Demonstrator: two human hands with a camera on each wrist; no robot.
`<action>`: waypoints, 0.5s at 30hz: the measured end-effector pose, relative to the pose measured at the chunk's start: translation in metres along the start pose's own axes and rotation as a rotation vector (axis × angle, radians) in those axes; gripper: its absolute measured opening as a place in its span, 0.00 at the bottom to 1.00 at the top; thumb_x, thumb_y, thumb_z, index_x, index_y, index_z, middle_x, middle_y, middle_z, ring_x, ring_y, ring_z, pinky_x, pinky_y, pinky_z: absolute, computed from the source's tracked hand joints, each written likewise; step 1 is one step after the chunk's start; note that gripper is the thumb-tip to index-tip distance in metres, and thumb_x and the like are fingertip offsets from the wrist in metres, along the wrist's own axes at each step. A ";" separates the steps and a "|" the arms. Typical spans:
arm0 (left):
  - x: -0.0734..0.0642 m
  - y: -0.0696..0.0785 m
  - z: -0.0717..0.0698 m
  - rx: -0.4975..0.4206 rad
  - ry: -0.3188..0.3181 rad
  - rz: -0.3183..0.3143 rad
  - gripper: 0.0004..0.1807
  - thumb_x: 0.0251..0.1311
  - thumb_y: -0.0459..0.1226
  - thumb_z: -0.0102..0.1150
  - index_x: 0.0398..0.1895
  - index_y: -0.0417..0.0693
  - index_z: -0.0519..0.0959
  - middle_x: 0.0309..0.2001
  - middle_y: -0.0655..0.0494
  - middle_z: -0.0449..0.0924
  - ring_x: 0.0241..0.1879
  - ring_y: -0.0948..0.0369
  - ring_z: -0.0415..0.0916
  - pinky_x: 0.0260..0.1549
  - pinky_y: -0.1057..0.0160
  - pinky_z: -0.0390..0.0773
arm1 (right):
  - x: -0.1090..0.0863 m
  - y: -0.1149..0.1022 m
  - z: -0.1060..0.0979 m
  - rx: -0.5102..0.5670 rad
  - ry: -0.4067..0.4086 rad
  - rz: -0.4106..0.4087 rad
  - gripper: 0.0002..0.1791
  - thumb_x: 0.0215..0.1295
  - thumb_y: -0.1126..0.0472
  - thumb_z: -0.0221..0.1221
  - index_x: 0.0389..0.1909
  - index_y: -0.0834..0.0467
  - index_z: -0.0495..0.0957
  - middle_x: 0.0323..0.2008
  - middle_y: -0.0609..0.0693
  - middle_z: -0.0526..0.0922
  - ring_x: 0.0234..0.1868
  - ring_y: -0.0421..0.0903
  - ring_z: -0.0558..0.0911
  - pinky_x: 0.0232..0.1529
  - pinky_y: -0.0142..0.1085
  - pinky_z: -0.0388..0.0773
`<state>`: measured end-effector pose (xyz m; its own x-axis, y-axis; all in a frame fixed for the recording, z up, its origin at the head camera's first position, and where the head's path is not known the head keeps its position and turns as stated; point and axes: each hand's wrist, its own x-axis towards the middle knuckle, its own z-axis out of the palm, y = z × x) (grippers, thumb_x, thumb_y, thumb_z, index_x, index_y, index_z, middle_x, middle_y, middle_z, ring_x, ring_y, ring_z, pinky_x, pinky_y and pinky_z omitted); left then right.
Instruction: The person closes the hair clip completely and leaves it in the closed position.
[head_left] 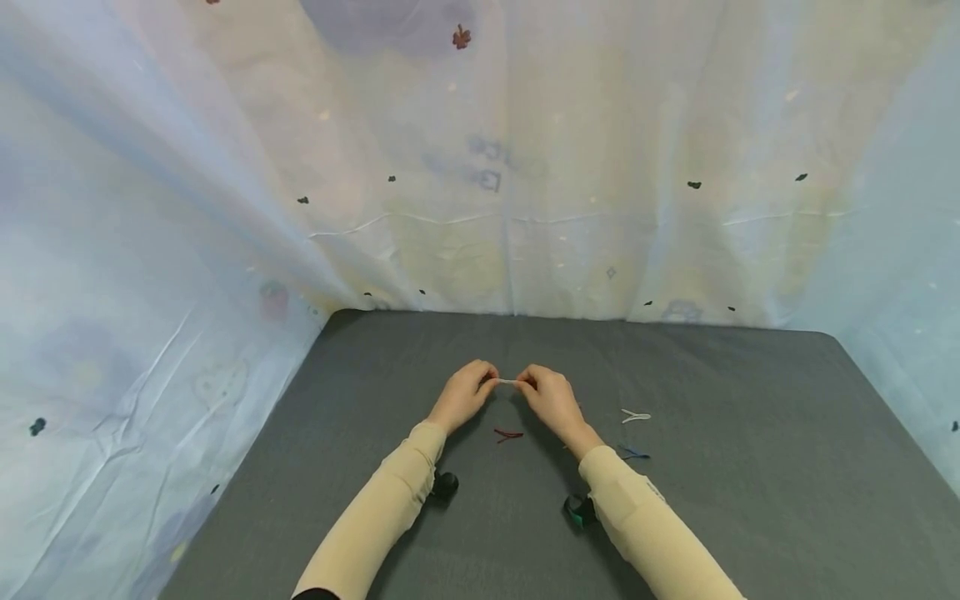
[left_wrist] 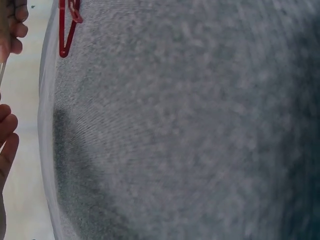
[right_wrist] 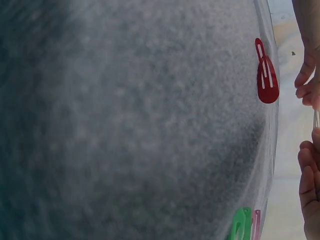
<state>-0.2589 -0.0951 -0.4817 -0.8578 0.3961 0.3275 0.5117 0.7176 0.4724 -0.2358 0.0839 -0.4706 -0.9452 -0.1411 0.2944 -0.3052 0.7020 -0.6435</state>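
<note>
Over the far half of the table, my left hand [head_left: 462,397] and right hand [head_left: 553,403] face each other. Between them runs a thin white hair clip [head_left: 507,382], pinched at one end by each hand's thumb and fingers. Most of the clip is hidden in the fingertips; a narrow pale strip [right_wrist: 317,118] of it shows in the right wrist view. Nearer me, a red snap hair clip [head_left: 508,434] lies on the cloth with its two parts spread apart.
Right of the right hand lie another white hair clip [head_left: 636,415] and a blue one [head_left: 636,455]. A green clip [right_wrist: 241,226] and a pink clip [right_wrist: 256,225] show in the right wrist view. The dark grey table [head_left: 735,467] is bordered by pale patterned curtains [head_left: 570,167].
</note>
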 end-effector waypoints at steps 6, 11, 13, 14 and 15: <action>-0.001 0.004 0.001 0.066 0.023 0.034 0.04 0.65 0.39 0.53 0.34 0.50 0.75 0.32 0.57 0.75 0.29 0.65 0.69 0.30 0.67 0.72 | 0.001 -0.001 0.003 -0.089 0.001 -0.012 0.04 0.61 0.59 0.60 0.30 0.56 0.79 0.28 0.50 0.81 0.25 0.41 0.77 0.26 0.33 0.73; 0.000 0.007 0.003 0.121 0.086 0.089 0.04 0.64 0.37 0.53 0.33 0.48 0.75 0.30 0.55 0.75 0.29 0.63 0.70 0.30 0.66 0.72 | 0.001 -0.003 0.005 -0.143 0.010 -0.025 0.05 0.62 0.59 0.59 0.30 0.57 0.77 0.27 0.50 0.80 0.24 0.41 0.75 0.25 0.33 0.72; 0.000 0.007 0.003 0.124 0.108 0.104 0.04 0.64 0.36 0.53 0.32 0.47 0.74 0.30 0.55 0.74 0.29 0.62 0.70 0.30 0.65 0.73 | 0.001 -0.003 0.005 -0.132 0.022 -0.022 0.06 0.62 0.59 0.59 0.29 0.57 0.77 0.26 0.50 0.79 0.23 0.41 0.75 0.25 0.33 0.72; 0.000 0.008 0.003 0.121 0.116 0.108 0.03 0.64 0.36 0.54 0.32 0.47 0.74 0.30 0.54 0.75 0.29 0.62 0.71 0.30 0.65 0.73 | 0.001 -0.003 0.005 -0.123 0.028 -0.020 0.06 0.62 0.59 0.59 0.29 0.57 0.77 0.26 0.51 0.79 0.23 0.42 0.75 0.25 0.33 0.72; 0.000 0.007 0.004 0.115 0.123 0.109 0.03 0.63 0.36 0.54 0.32 0.46 0.75 0.30 0.54 0.75 0.29 0.62 0.71 0.30 0.65 0.73 | 0.001 -0.003 0.005 -0.113 0.033 -0.018 0.06 0.62 0.59 0.59 0.29 0.57 0.77 0.27 0.51 0.80 0.24 0.42 0.76 0.26 0.33 0.73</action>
<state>-0.2553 -0.0877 -0.4813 -0.7817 0.4071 0.4725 0.5864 0.7377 0.3345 -0.2366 0.0781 -0.4715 -0.9346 -0.1326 0.3300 -0.3056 0.7740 -0.5546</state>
